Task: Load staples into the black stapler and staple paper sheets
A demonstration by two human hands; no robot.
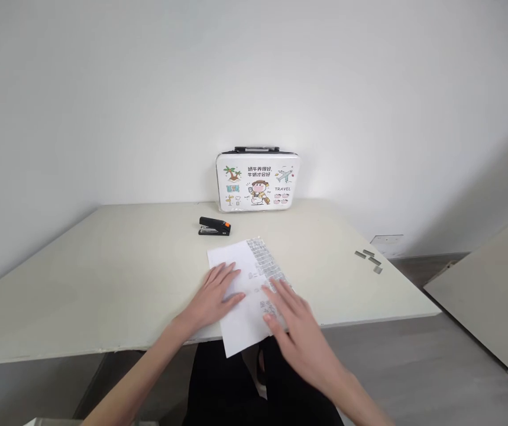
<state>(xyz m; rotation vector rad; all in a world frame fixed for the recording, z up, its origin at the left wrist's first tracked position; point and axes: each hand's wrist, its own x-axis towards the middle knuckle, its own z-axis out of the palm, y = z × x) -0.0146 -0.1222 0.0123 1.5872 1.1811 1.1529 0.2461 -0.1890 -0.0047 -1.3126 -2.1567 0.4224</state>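
A sheet of white paper (240, 322) lies askew at the table's front edge, its lower corner hanging over. Its right side bears grey print or handwriting in rows; I cannot tell whether it is one sheet or several. My left hand (212, 296) rests flat on the paper's left part, fingers spread. Over the right edge lies my right hand (295, 322), slightly blurred, fingers stretched out and covering some of the printed part. Behind the paper, a little to the left, a black stapler (214, 226) with an orange button lies on the table.
A white cartoon-printed case (257, 182) with a black handle stands against the wall. Several small strips of staples (368, 258) lie near the right edge of the pale table (116, 278). A light panel (493, 296) leans at the far right, beyond the table.
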